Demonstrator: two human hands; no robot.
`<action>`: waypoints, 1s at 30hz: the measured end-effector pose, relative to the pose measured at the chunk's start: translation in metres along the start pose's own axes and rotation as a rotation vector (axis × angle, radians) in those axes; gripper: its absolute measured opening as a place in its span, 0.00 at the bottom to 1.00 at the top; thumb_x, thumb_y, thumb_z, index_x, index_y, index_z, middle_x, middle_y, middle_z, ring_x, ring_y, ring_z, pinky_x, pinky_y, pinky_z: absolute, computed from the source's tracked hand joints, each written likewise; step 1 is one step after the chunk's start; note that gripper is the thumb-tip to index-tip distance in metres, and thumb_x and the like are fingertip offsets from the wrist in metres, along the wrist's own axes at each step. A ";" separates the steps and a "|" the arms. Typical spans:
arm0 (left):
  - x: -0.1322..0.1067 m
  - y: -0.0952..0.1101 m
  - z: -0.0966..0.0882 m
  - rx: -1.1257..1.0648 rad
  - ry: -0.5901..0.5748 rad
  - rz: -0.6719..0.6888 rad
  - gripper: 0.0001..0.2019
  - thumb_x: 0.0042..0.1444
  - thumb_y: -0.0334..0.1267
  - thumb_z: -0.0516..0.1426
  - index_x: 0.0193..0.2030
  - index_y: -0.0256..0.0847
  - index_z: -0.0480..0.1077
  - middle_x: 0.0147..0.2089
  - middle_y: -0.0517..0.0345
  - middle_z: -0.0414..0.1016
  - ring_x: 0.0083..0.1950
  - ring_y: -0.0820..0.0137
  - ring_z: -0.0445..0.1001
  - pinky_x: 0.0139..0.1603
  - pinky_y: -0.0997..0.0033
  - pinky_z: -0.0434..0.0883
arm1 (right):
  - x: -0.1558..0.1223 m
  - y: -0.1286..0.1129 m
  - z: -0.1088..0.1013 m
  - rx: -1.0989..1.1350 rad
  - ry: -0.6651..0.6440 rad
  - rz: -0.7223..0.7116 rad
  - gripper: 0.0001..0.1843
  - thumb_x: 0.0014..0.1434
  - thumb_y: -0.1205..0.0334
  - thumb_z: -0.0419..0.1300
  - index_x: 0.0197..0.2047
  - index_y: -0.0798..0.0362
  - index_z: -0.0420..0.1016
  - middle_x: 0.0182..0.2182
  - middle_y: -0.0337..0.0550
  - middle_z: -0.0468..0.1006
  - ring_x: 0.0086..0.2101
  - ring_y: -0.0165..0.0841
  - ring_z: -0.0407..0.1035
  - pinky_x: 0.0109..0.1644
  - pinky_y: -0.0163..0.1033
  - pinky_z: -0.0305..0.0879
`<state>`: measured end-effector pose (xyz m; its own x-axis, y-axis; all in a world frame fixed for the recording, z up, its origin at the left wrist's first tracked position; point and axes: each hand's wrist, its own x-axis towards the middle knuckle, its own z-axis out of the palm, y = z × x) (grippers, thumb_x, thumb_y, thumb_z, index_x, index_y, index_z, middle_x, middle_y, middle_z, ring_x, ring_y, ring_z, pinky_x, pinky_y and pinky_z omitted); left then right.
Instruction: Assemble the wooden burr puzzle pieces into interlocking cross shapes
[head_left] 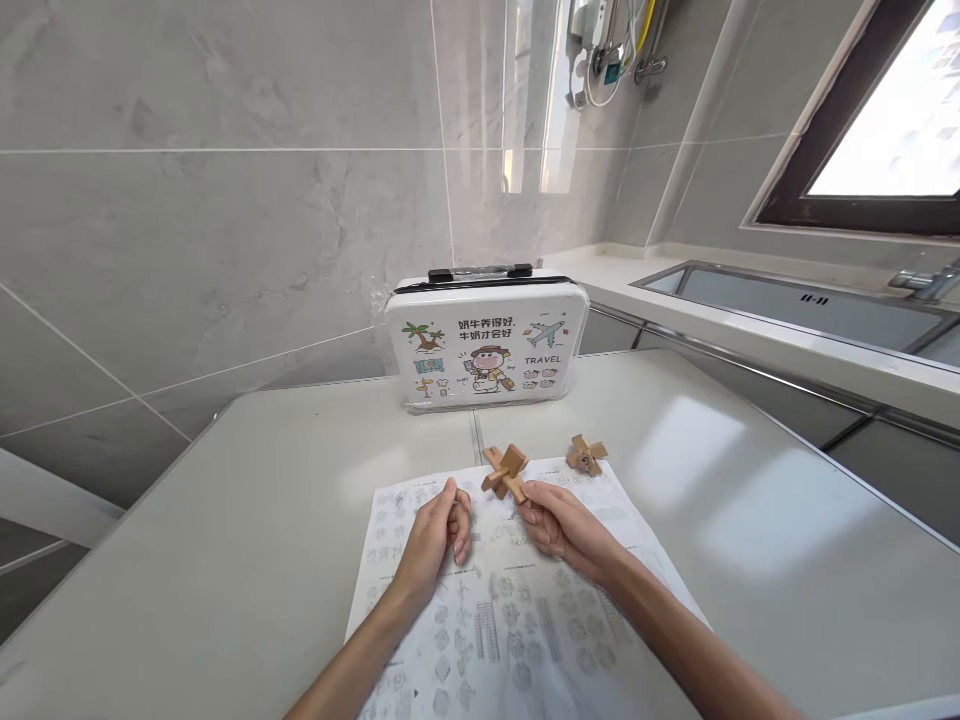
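Observation:
My right hand [559, 522] pinches one stick of a wooden interlocking puzzle [505, 470], holding it just above a printed instruction sheet [495, 610] on the white table. Resting on that sheet, my left hand [436, 530] has its fingers curled loosely inward, and nothing shows inside them. A second, smaller wooden puzzle [586, 454] lies at the sheet's far right corner, a little beyond my right hand.
A white cartoon-printed case [486, 345] marked TRAVEL stands at the table's far edge against the tiled wall. A counter with a steel sink [795, 300] and tap runs along the right under a window. The table's left edge [112, 530] drops to the floor.

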<state>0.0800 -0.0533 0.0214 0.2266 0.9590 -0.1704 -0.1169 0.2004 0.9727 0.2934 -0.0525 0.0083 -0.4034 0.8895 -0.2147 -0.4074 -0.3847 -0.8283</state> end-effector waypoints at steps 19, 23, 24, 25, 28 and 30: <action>-0.001 -0.003 0.000 0.126 -0.016 0.003 0.21 0.69 0.58 0.53 0.34 0.42 0.64 0.19 0.69 0.61 0.19 0.76 0.59 0.26 0.74 0.64 | 0.020 0.004 -0.030 0.431 0.148 -0.139 0.17 0.59 0.54 0.74 0.37 0.48 0.69 0.25 0.31 0.57 0.20 0.25 0.54 0.14 0.26 0.56; -0.003 -0.003 0.002 0.159 -0.032 -0.001 0.21 0.70 0.58 0.53 0.34 0.42 0.64 0.19 0.69 0.61 0.19 0.76 0.59 0.25 0.75 0.61 | 0.018 0.003 -0.024 0.418 0.147 -0.111 0.18 0.59 0.51 0.73 0.36 0.50 0.70 0.25 0.31 0.58 0.20 0.24 0.51 0.14 0.25 0.54; -0.004 -0.003 0.003 0.178 -0.037 0.003 0.21 0.69 0.58 0.53 0.34 0.43 0.63 0.19 0.69 0.61 0.19 0.76 0.59 0.24 0.75 0.61 | 0.016 0.003 -0.021 0.390 0.145 -0.092 0.18 0.59 0.51 0.73 0.36 0.50 0.70 0.26 0.32 0.60 0.20 0.24 0.51 0.14 0.26 0.53; -0.005 -0.003 0.004 0.204 -0.043 0.013 0.21 0.69 0.58 0.53 0.34 0.43 0.63 0.19 0.69 0.61 0.19 0.76 0.59 0.24 0.75 0.60 | 0.015 0.003 -0.018 0.348 0.142 -0.070 0.18 0.59 0.51 0.73 0.35 0.50 0.69 0.27 0.33 0.63 0.20 0.23 0.52 0.14 0.26 0.51; -0.008 -0.006 0.007 0.322 -0.062 0.057 0.22 0.70 0.58 0.52 0.33 0.43 0.64 0.17 0.69 0.61 0.18 0.75 0.57 0.24 0.74 0.59 | 0.011 0.006 -0.007 0.160 0.122 -0.046 0.20 0.57 0.51 0.74 0.34 0.50 0.68 0.27 0.32 0.66 0.20 0.23 0.55 0.15 0.27 0.50; -0.009 -0.007 0.009 0.409 -0.082 0.083 0.22 0.70 0.57 0.51 0.31 0.43 0.63 0.16 0.69 0.61 0.18 0.75 0.56 0.24 0.74 0.59 | 0.009 0.008 -0.002 -0.008 0.109 -0.104 0.21 0.57 0.46 0.73 0.35 0.50 0.68 0.24 0.30 0.67 0.19 0.24 0.56 0.16 0.28 0.52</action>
<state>0.0873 -0.0653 0.0176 0.3104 0.9462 -0.0915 0.2515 0.0110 0.9678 0.2880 -0.0476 -0.0014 -0.2677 0.9461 -0.1823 -0.4352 -0.2876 -0.8532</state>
